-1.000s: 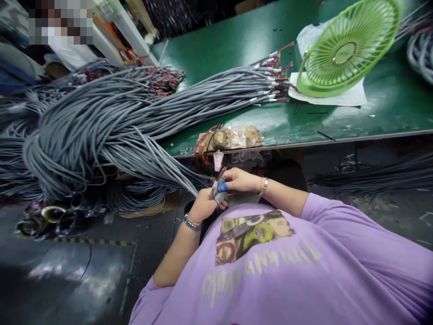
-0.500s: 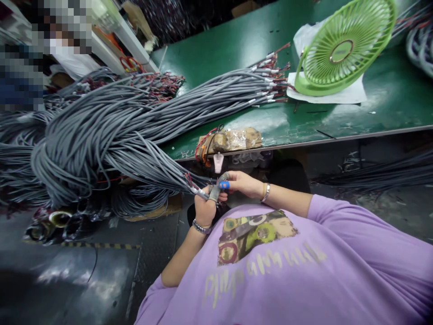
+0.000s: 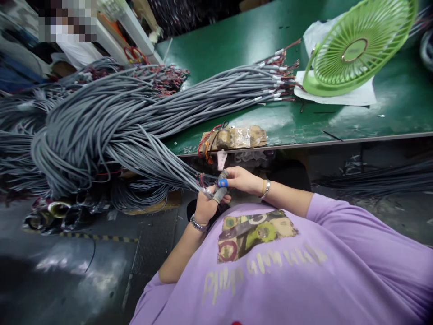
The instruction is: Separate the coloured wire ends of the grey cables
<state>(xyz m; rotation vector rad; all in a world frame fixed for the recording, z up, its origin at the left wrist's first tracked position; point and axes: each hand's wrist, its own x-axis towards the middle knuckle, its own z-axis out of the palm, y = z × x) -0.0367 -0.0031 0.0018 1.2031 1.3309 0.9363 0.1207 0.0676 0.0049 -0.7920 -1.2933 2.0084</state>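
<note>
In the head view my left hand [image 3: 206,209], with a metal band at its wrist, is closed around the near ends of several grey cables [image 3: 176,170]. Thin red and dark wires fan out from those ends. My right hand [image 3: 241,180] meets it from the other side, thumb and fingers pinched at the wire tips. Grey coverings wrap fingertips of both hands, and a blue wrap [image 3: 223,183] is on one right finger. What exactly sits between the right fingers is too small to make out. The cables run back to a large draped bundle [image 3: 81,126].
A green fan [image 3: 355,49] stands on white paper on the green table [image 3: 237,49]. At the table edge is a taped cardboard-like block [image 3: 248,136] with red and black wires and a pink tag-like piece [image 3: 221,160]. Dark cables [image 3: 382,176] lie at right; a person's white sleeve [image 3: 72,45] shows behind.
The whole view has shifted slightly. Both hands stay together at the cable ends, with only small finger movement; my left thumb now lies more slanted against the wires.
</note>
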